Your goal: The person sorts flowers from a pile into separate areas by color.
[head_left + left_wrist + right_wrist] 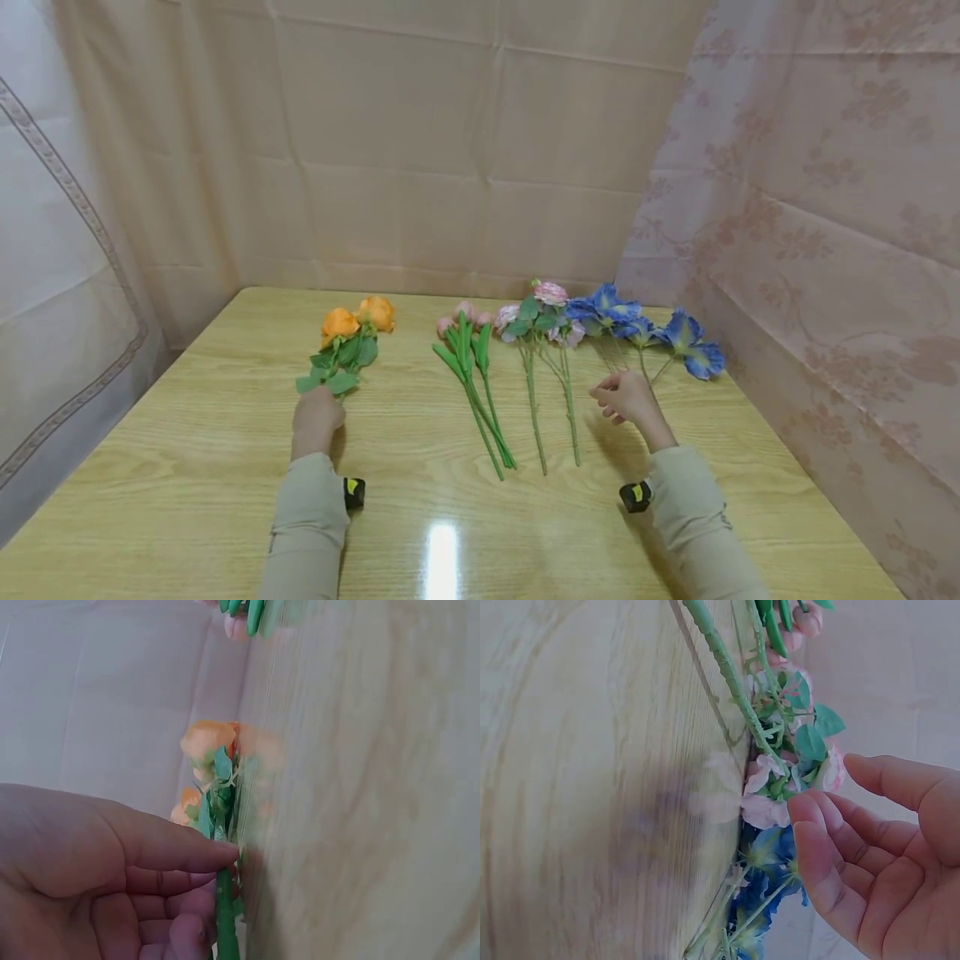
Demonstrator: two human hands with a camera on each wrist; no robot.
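Observation:
My left hand (317, 417) pinches the green stem (226, 907) of the orange roses (340, 323) between thumb and fingers, at the left of the table. Their blooms and leaves lie beyond the hand, pointing toward the back. Over the table at the right, my right hand (628, 398) hovers with loosely bent fingers, holding nothing. It is close to the stems of the blue flowers (606, 307). In the right wrist view, pink flowers (765, 802) with green stems appear beside its fingertips, with a gap between thumb and fingers.
Pink tulips (465, 333) with crossing green stems lie mid-table, left of the pink layered flowers (551, 293). The wooden table (405, 517) meets a beige curtain (390, 167) at the back and a floral cloth (840, 250) at the right.

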